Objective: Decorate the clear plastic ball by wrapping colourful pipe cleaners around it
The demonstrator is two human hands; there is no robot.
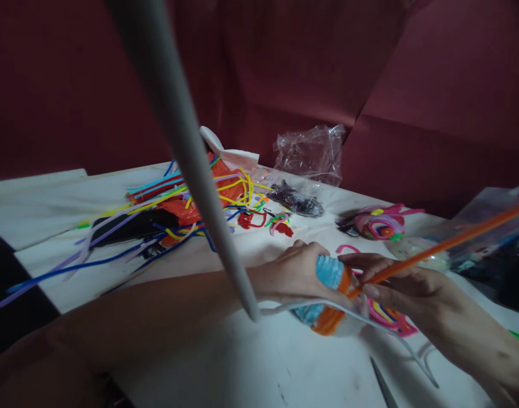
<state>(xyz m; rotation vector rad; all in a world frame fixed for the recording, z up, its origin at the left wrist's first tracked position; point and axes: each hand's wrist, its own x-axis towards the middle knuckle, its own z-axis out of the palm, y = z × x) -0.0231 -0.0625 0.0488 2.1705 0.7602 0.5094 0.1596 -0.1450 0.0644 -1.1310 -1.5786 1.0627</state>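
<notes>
My left hand [300, 266] is closed around a rounded object [330, 271] wrapped in rows of light blue and orange fuzzy strip; part of it looks clear and my fingers hide some of it. An orange pipe cleaner [446, 245] runs from the object's orange band up to the right edge. My right hand [425, 297] pinches that pipe cleaner close to the object. Below both hands passes a thin grey cord [387, 328]. Just behind them sits a pink, yellow and blue coiled piece [391, 317], partly covered by my right hand.
A thick grey rod [191, 153] crosses the view close to the camera. Loose pipe cleaners [157, 195] lie at the back left. Crumpled clear plastic [310, 153] and a pink wrapped piece [378, 222] stand farther back. A pointed blade [382, 382] lies at the front.
</notes>
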